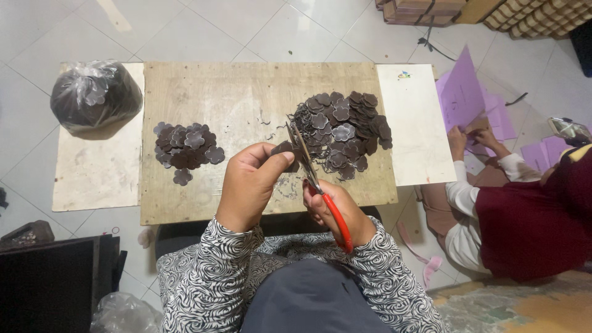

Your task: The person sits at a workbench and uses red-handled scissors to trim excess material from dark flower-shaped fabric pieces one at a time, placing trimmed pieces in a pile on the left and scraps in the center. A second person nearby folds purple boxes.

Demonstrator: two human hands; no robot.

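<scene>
Left hand (pixel 250 185) pinched a small dark brown flower-shaped piece (pixel 283 148) between thumb and fingers, held above the near edge of the wooden board (pixel 246 92). Right hand (pixel 333 209) was closed through the red handles of a pair of scissors (pixel 308 166), blades raised and meeting the piece at its right side; whether the blades stood parted or closed could not be told.

Two heaps lay on the board: a smaller pile of flowers (pixel 187 148) at left, a larger pile (pixel 345 129) at right with thin curled offcuts along its near-left fringe. A clear plastic bag (pixel 94 95) of more pieces sat on a pale panel further left. Another person (pixel 524 209) sat on the floor at right among purple sheets (pixel 462 92).

Judgement: clean trimming here likely depended on turning the piece with the left fingers rather than the scissors, short snips near the blade pivot, and keeping the thumb tip clear of the cutting line.
</scene>
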